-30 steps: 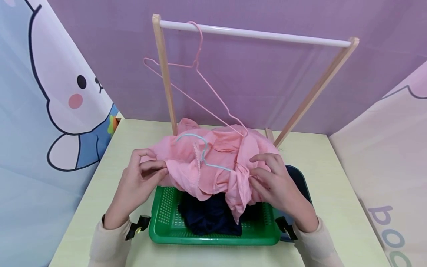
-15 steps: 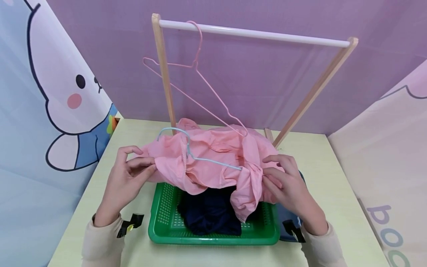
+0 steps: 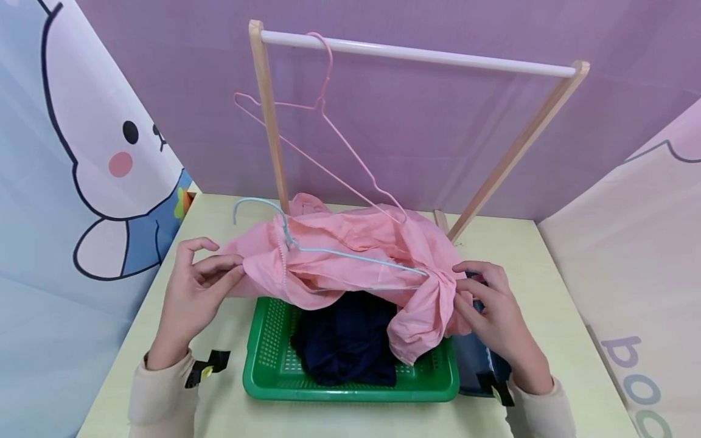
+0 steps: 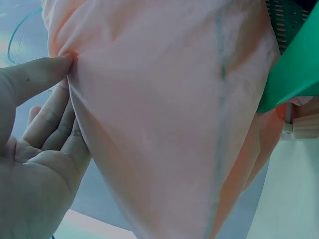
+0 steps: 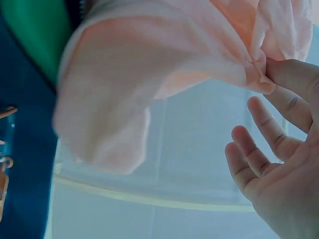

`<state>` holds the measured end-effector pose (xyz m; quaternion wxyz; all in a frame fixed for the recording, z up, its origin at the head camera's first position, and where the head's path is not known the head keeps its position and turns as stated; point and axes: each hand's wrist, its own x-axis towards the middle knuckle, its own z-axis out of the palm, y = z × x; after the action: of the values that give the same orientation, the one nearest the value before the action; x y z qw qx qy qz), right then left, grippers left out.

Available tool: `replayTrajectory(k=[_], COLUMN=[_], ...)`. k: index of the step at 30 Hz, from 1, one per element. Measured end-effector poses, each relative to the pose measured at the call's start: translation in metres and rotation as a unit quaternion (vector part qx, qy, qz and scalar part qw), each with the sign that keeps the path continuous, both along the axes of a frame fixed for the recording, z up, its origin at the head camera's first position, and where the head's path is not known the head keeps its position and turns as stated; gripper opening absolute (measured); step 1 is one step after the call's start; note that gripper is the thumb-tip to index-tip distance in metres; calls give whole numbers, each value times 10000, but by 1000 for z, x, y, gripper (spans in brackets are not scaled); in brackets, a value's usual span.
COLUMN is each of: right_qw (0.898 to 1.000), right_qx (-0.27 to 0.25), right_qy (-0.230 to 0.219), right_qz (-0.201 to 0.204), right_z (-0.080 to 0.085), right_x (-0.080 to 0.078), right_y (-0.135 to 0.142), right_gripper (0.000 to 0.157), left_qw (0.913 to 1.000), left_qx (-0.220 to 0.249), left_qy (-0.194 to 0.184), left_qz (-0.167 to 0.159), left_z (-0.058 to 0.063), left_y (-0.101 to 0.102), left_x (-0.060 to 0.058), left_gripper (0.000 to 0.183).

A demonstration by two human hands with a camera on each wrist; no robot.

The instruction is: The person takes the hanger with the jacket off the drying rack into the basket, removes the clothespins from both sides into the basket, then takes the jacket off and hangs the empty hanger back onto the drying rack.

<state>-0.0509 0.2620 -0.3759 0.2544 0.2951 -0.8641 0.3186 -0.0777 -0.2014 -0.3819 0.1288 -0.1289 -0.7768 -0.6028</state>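
Pink garment (image 3: 361,231), zip-fronted, white zip teeth (image 3: 283,261): spans the middle of the pale table (image 3: 547,292), its far folds toward the back edge, its near folds over the green basket. Contact with the basket's rim: cannot tell.

Light blue hanger (image 3: 356,257), one: partly inside the garment; hook clear of the cloth, pointing toward the table's back left corner; right end tucked in a fold.

Left hand (image 3: 191,298): thumb and forefinger pinch the garment's left end; the other fingers lie close together. Whether these touch the cloth, cannot tell.

Right hand (image 3: 499,310): thumb and forefinger pinch a gathered fold at the garment's right side; the remaining three are slightly spread, off the cloth.

Green basket (image 3: 350,393), perforated, toward the front edge; holds navy cloth (image 3: 347,347).

Dark blue container (image 3: 473,365): just beside the basket's right side, partly hidden.

Rack, wooden uprights (image 3: 271,121), white rail (image 3: 427,56): at the back edge; carries one pink hanger (image 3: 355,152).

Writing: side panel (image 3: 657,255) beyond the right edge, printed sideways; one stemmed letter (image 3: 621,341), b or p, cannot tell which, then two round o shapes, the last cut off.

Left panel (image 3: 33,243): printed rabbit.
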Motion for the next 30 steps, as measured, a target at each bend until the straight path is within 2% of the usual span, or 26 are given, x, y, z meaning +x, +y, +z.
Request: replayTrajectory(k=[4,7,11,14,19,23,27,30], right_qw=[9992,9988,9982,9970,9961,9952,9913,9916], right_qx=[184,256,473,650,765,838,1170,1196], right_qy=[-330,-391,-371,-405,-393,-393,-455,-154], right_qz=[-154,-177,-22,105,202,305,407,461], right_z=[-9,-15,-21,-23,-17,-9,-2,5], right_x=[1,0,2,4,8,14,21,24], right_y=[4,4,-4,-14,-24,-26,-30,-33], right_gripper=[49,51,50,50,43,38,40,39], left_qw=[9996,9987,9979,9978,9965,9981,9988,9990], left_qx=[232,408,509,602,836,619,476,410], left_qy=[-95,-174,-199,-121,-74,-57,-98,-132], left_qz=[119,233,338,262,16,-37,-38,-91], left_z=[0,0,1,-1,0,1,3,5], left_y=[-1,0,1,4,11,15,20,26], left_x=[0,0,-1,-3,-4,-4,-3,-3], left_gripper=[47,47,46,45,43,44,46,47])
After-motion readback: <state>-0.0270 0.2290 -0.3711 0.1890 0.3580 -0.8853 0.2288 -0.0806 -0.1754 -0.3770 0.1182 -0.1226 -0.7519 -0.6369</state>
